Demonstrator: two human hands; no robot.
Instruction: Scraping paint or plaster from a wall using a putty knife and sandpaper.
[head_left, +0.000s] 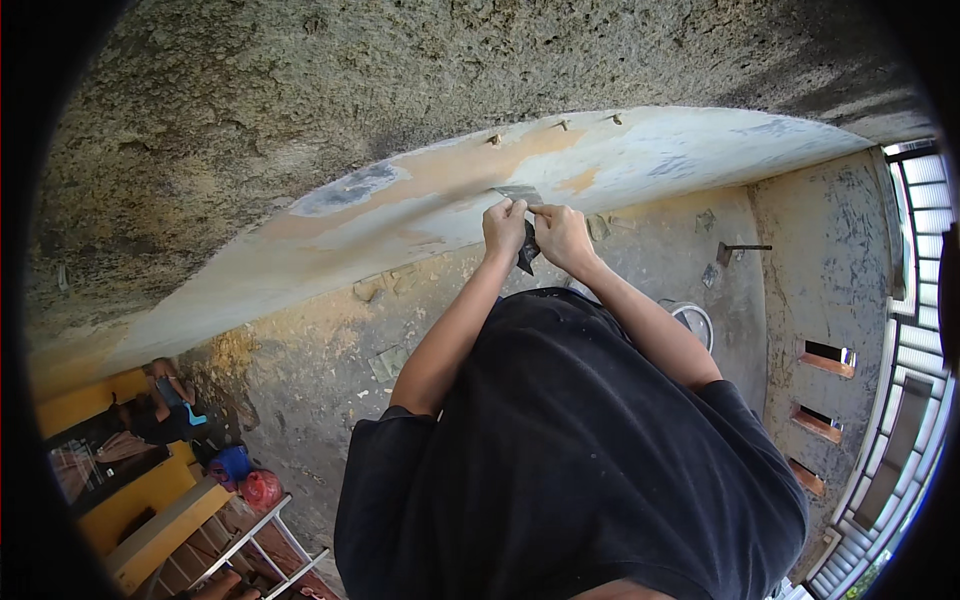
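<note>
A black short-sleeved shirt (570, 470) fills the foreground. Left hand (503, 227) and right hand (563, 236) each pinch a dark grey sandpaper sheet (524, 225) against a pale, patchy plastered beam (420, 215).

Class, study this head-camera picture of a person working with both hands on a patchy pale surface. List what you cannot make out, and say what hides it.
Head view:
1. The dark sheet gripped by the left hand and right hand: mostly covered by fingers, so its kind is unclear.
2. The round metal container: half hidden behind the right forearm.
3. The seated person at lower left: too small and bent by the lens.
4. The white frame: cut off by the lower edge.
</note>
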